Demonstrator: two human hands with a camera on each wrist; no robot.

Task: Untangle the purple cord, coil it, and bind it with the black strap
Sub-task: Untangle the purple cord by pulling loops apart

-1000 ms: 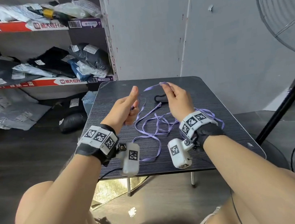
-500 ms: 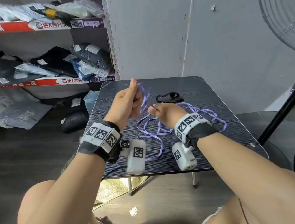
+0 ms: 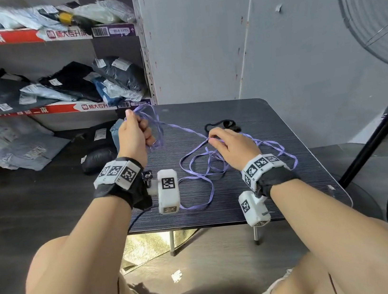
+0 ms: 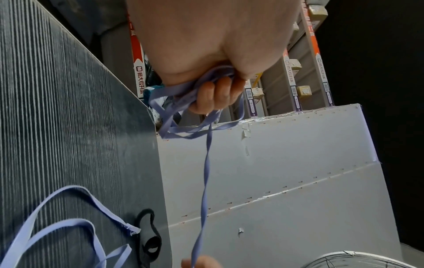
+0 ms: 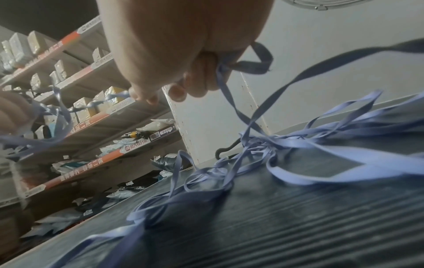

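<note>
A flat purple cord (image 3: 206,167) lies in loose tangled loops on the dark table (image 3: 282,199). My left hand (image 3: 136,132) is raised at the table's left edge, its curled fingers (image 4: 213,96) holding several gathered loops of the cord (image 4: 183,116). One strand runs taut from there to my right hand (image 3: 227,142), which pinches the purple cord (image 5: 220,72) just above the tangle. The black strap (image 3: 222,126) lies on the table beyond my right hand; the black strap (image 4: 149,237) also shows in the left wrist view.
Shelves (image 3: 58,111) stacked with bagged clothing stand at the left, with more bags on the floor. A grey wall panel (image 3: 223,43) rises behind the table. A standing fan (image 3: 373,9) and its black pole (image 3: 380,133) are at the right. My knees sit below the table's near edge.
My left hand has moved left and away from the right, now holding gathered loops. My right hand dropped lower over the tangle, and a strand now stretches taut between the hands.
</note>
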